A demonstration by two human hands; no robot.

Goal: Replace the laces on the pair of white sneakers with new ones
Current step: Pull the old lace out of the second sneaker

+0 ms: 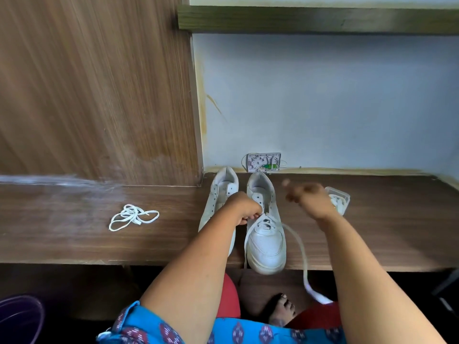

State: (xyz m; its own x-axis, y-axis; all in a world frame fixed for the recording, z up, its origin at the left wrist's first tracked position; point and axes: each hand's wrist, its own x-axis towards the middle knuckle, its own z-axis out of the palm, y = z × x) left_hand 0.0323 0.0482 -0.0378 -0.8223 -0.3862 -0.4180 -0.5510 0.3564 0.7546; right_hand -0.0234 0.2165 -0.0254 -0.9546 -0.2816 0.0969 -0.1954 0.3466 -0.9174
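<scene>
While your left hand point(244, 208) pinches the lace point(296, 240) with curled fingers at the eyelets of the right sneaker point(265, 234), your right hand point(308, 198) is lifted just beside that shoe, above the table point(74, 234). This right hand is blurred; its fingers seem loosely spread, and I cannot tell if it holds something. You have the lace threaded only through the lowest eyelets, near the toe. One end of it goes from under your left hand down over the table edge, and the other end runs below your right forearm and hangs down past the edge toward your lap.

Partly hidden under your left wrist stands the left sneaker point(219, 194), with bare eyelets, just beside the first one. Both shoes point their toes toward you. Well away to the left of your left hand, a loose bundle of laces point(133, 217) lies on the table. Behind your right hand there is a small clear plastic box point(341, 197) with something white inside.
</scene>
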